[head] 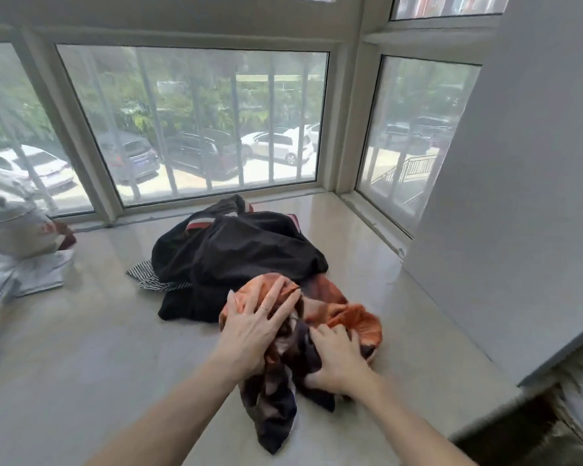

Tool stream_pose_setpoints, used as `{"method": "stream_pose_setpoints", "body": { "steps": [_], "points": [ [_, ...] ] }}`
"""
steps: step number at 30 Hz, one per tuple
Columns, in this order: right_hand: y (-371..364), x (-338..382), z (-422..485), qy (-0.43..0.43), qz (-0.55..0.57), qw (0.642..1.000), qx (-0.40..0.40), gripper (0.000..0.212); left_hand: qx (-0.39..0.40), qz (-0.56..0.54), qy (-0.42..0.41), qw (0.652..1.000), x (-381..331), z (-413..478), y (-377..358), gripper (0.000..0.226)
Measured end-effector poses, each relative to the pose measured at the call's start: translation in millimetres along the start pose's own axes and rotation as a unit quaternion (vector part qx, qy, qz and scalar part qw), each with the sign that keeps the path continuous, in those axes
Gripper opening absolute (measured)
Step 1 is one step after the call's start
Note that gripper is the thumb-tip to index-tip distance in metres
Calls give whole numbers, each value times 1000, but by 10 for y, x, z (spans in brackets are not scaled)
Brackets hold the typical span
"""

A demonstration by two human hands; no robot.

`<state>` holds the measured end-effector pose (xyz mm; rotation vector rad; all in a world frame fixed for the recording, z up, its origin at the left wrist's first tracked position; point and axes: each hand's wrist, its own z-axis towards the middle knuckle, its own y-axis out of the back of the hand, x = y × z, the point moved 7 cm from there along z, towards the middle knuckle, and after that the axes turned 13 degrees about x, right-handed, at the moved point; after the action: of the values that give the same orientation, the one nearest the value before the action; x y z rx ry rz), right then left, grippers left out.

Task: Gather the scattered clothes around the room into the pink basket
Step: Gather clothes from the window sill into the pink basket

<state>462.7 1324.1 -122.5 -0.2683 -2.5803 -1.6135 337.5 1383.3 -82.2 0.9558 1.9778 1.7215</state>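
Note:
A pile of clothes lies on the pale stone window ledge (81, 348). The nearest piece is an orange and dark patterned garment (350, 317), bunched up. My left hand (256, 326) rests on its left side with fingers spread and straight. My right hand (337, 356) has its fingers curled into the garment's right part. Behind it lies a black garment (243, 253) with a red and white striped trim, and a black-and-white striped cloth (148, 277) pokes out at its left. The pink basket is not in view.
A white lidded pot (14, 230) stands at the far left of the ledge on crumpled pale cloth or paper (31, 274). Barred windows (196, 122) close off the back. A grey wall panel (519, 196) rises on the right, with a dark gap below it.

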Motion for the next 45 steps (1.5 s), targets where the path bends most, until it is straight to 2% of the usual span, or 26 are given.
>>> {"method": "stream_pose_setpoints", "body": {
  "steps": [2, 4, 6, 8, 10, 13, 15, 17, 19, 20, 23, 25, 27, 29, 31, 33, 37, 41, 43, 45],
  "points": [
    [-44, 143, -88, 41, -14, 999, -12, 60, 49, 16, -4, 999, -67, 97, -4, 98],
    [-8, 168, -177, 63, 4, 996, -59, 61, 85, 28, -9, 996, -109, 127, -28, 67],
    [73, 63, -237, 64, 69, 990, -103, 86, 79, 7, -22, 997, -166, 113, -7, 36],
    [125, -30, -240, 45, 99, 990, -88, 114, 70, -10, -48, 996, -217, 43, 18, 21],
    [113, -23, -225, 26, 88, 995, -42, 127, 81, -32, -59, 994, -237, -51, 5, 19],
    [-16, 125, -165, 39, 87, 995, 8, 129, 122, -66, -59, 989, -178, -143, -56, 30],
    [-57, 324, -136, 85, 179, 979, 48, 131, 137, -109, -50, 983, -98, -191, -65, 38],
    [-68, 510, -119, 123, 273, 950, 83, 138, 120, -155, -28, 980, -26, -176, -48, 40],
    [-87, 601, -108, 98, 262, 958, 69, 142, 119, -193, 6, 974, 46, -148, -41, 33],
    [-115, 601, -104, 67, 234, 969, 37, 137, 143, -206, 14, 968, 60, -123, -45, 32],
    [-106, 568, -151, 14, 113, 981, -160, 87, 226, -210, -17, 951, 49, -1, 59, 50],
    [-73, 503, -165, 16, 93, 975, -201, 73, 210, -227, -50, 950, 26, 152, 238, 59],
    [-48, 435, -152, 20, 75, 978, -193, 70, 138, -226, -61, 962, -17, 315, 414, 56],
    [13, 373, -211, 18, 64, 977, -201, 67, 90, -144, -38, 985, -54, 442, 400, 58],
    [50, 316, -265, 9, 43, 975, -220, 61, 129, -46, 2, 991, -30, 515, 135, 59],
    [79, 282, -302, 2, 18, 972, -232, 54, 161, -6, 68, 985, 155, 525, -160, 61],
    [82, 200, -344, -10, -16, 978, -207, 45, 163, -29, 192, 967, 723, 450, -279, 54],
    [53, -17, -392, -44, 3, 982, -185, 39, 212, -24, 305, 928, 1241, 257, -329, 49],
    [63, -62, -373, -66, 10, 983, -169, 37, 200, -32, 309, 929, 1195, 240, -258, 46],
    [106, -19, -352, -60, 2, 984, -165, 34, 91, -46, 242, 965, 868, 314, -9, 35]
  ]
}}
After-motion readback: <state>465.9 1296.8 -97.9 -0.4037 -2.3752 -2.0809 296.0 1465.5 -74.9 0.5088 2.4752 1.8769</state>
